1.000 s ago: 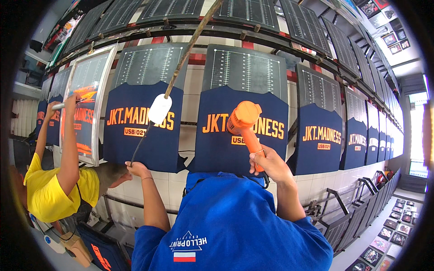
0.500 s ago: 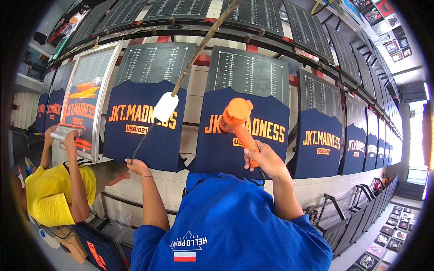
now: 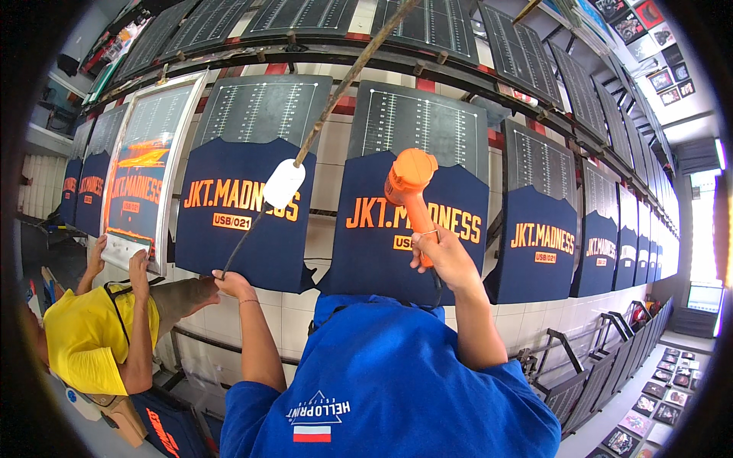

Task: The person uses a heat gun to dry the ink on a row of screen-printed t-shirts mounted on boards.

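Observation:
My right hand is wrapped round the handle of an orange hair dryer, held over the orange print of a navy shirt. The dryer's black cord trails below its grip. In my left hand the fingers pinch a black cable, which runs up to a white power socket. That socket hangs from a wooden stick in front of another printed navy shirt. Both shirts lie on dark boards with white scale marks.
To the left, a person in a yellow shirt works with both hands at a metal-framed print screen. More printed shirts line the right. Across the far side runs a second row of boards; metal racks stand lower right.
My right hand has raised the hair dryer slightly, away from me and to the right. The co-worker's hands moved down the screen, toward its near end. My left hand has barely moved.

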A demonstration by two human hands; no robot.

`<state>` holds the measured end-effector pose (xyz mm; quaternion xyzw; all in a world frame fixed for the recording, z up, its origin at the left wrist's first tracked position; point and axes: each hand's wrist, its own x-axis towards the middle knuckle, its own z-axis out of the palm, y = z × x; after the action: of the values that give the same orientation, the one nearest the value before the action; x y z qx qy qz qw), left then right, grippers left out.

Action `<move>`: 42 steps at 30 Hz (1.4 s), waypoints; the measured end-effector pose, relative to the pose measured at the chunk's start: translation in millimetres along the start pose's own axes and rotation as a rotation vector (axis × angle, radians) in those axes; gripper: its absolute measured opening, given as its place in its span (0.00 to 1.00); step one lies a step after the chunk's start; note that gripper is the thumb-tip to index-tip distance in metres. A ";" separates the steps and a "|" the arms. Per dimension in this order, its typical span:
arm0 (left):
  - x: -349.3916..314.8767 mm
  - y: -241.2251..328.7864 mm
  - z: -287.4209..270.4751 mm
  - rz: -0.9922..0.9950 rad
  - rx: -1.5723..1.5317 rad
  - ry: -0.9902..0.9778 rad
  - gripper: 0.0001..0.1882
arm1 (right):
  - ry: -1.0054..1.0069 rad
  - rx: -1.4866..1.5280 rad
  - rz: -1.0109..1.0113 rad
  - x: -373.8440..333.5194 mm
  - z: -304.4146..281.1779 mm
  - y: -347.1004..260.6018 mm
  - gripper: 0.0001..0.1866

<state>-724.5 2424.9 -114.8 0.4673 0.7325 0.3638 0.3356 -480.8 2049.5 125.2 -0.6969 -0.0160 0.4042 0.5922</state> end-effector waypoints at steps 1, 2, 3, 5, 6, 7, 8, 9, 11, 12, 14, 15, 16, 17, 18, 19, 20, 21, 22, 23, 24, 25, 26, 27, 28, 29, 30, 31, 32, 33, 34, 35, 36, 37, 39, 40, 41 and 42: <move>-2.3 1.7 -0.5 -0.015 -0.022 -0.011 0.31 | 0.020 -0.024 -0.006 -1.0 2.1 0.8 0.15; -3.8 3.9 -0.7 -0.029 -0.044 -0.021 0.32 | 0.006 0.006 0.005 -0.6 1.5 0.8 0.15; 1.0 0.3 -0.3 -0.038 -0.039 -0.015 0.32 | -0.011 0.039 0.015 -0.2 0.0 -0.3 0.15; 10.2 -7.8 -2.1 -0.048 -0.002 -0.011 0.33 | -0.026 0.076 0.022 1.5 1.7 -1.2 0.15; 7.7 -2.9 -2.4 -0.048 0.030 -0.021 0.34 | -0.019 0.079 0.019 3.3 4.7 -0.4 0.15; 2.3 -0.3 -4.0 -0.040 0.089 -0.041 0.36 | -0.013 0.083 0.016 4.8 7.9 -0.4 0.15; -1.9 3.1 -5.4 -0.031 0.148 -0.060 0.38 | -0.015 0.057 0.014 6.0 11.2 -1.9 0.14; -2.0 4.4 -8.3 -0.027 0.157 -0.081 0.38 | -0.024 0.029 0.012 7.4 14.8 -4.3 0.14; -1.2 7.4 -13.5 -0.019 0.176 -0.123 0.38 | -0.028 0.043 0.043 10.9 15.9 -7.9 0.13; 2.3 4.8 -14.9 -0.003 0.172 -0.125 0.37 | -0.023 0.035 0.036 11.8 17.7 -7.9 0.13; 13.0 -0.5 -15.9 0.028 0.163 -0.132 0.37 | -0.011 0.020 0.024 13.1 24.0 -7.5 0.13; 20.8 -4.9 -14.7 0.076 0.128 -0.104 0.35 | -0.017 0.009 0.012 11.3 28.0 -7.7 0.13; 31.8 -10.0 -15.2 0.123 0.089 -0.066 0.33 | -0.039 0.006 0.030 10.1 29.6 -8.9 0.13; 42.1 -15.0 -15.1 0.170 0.050 -0.028 0.31 | -0.060 0.002 0.048 8.4 30.6 -10.4 0.13; 50.9 -15.3 -13.6 0.209 0.061 0.010 0.31 | -0.081 0.000 0.063 7.3 32.0 -12.2 0.13; 59.4 -15.7 -12.6 0.247 0.072 0.050 0.32 | -0.078 0.034 0.085 7.5 33.6 -15.2 0.13; 66.8 -16.8 -12.5 0.286 0.082 0.091 0.32 | -0.073 0.038 0.069 9.3 37.3 -13.8 0.13; 64.8 -10.9 -8.3 0.303 0.130 0.069 0.32 | -0.055 0.041 0.052 12.4 39.1 -9.8 0.13; 59.9 -2.6 -7.5 0.317 0.178 0.050 0.33 | -0.040 0.042 0.037 13.9 40.8 -8.3 0.13; 55.3 5.8 -6.3 0.332 0.227 0.031 0.33 | -0.033 0.025 0.038 13.3 41.9 -9.6 0.14; 59.9 3.5 -5.9 0.347 0.233 0.041 0.32 | -0.038 0.012 0.038 12.5 44.0 -11.5 0.14; 66.5 -3.5 -4.0 0.360 0.239 0.051 0.32 | -0.043 -0.002 0.039 11.2 47.1 -13.8 0.14; 74.1 -9.6 -3.0 0.374 0.245 0.061 0.31 | -0.048 -0.015 0.039 9.9 50.0 -16.1 0.14; 68.3 -4.5 0.3 0.354 0.240 0.038 0.31 | -0.046 -0.023 0.068 6.2 49.6 -16.2 0.14; 53.2 9.1 -1.9 0.330 0.235 0.019 0.31 | -0.047 -0.033 0.097 0.2 48.1 -15.1 0.15; 43.8 18.9 -5.2 0.306 0.233 0.003 0.31 | -0.054 -0.042 0.128 -5.8 47.2 -13.6 0.15; 43.5 19.0 -6.5 0.306 0.221 0.004 0.31 | -0.045 -0.013 0.128 -9.6 46.5 -10.2 0.15; 43.3 19.4 -7.4 0.306 0.209 0.005 0.30 | -0.037 0.016 0.128 -13.1 45.8 -6.4 0.15; 42.8 19.7 -8.2 0.306 0.198 0.005 0.30 | -0.028 0.045 0.128 -16.3 46.6 -2.9 0.15; 42.9 19.4 -8.3 0.309 0.200 0.002 0.30 | -0.005 0.036 0.103 -20.3 49.9 -0.2 0.14; 42.7 19.0 -8.5 0.311 0.202 -0.001 0.29 | 0.018 0.028 0.078 -24.9 53.4 1.5 0.14; 42.7 18.6 -8.2 0.314 0.205 -0.004 0.29 | 0.040 0.019 0.053 -27.2 56.0 3.1 0.14; 43.6 17.6 -9.0 0.326 0.208 0.000 0.29 | 0.040 0.037 0.068 -28.3 56.5 5.8 0.14; 44.6 16.7 -9.5 0.337 0.212 0.003 0.29 | 0.039 0.054 0.083 -29.4 55.0 8.8 0.14; 44.5 16.5 -9.0 0.360 0.206 0.018 0.28 | 0.043 0.109 0.107 -32.5 51.0 10.7 0.14; 42.7 16.9 -8.0 0.371 0.195 0.028 0.27 | 0.061 0.088 0.096 -33.6 54.6 10.4 0.14; 41.2 17.4 -7.2 0.382 0.185 0.039 0.27 | 0.078 0.067 0.085 -35.3 59.5 10.8 0.14; 38.5 19.7 -7.1 0.364 0.180 0.028 0.27 | 0.100 0.045 0.074 -37.2 63.3 11.5 0.14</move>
<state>-734.7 2465.0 -100.4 0.6151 0.6700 0.3582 0.2111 -548.0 2078.9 137.5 -0.7028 0.0487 0.3908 0.5924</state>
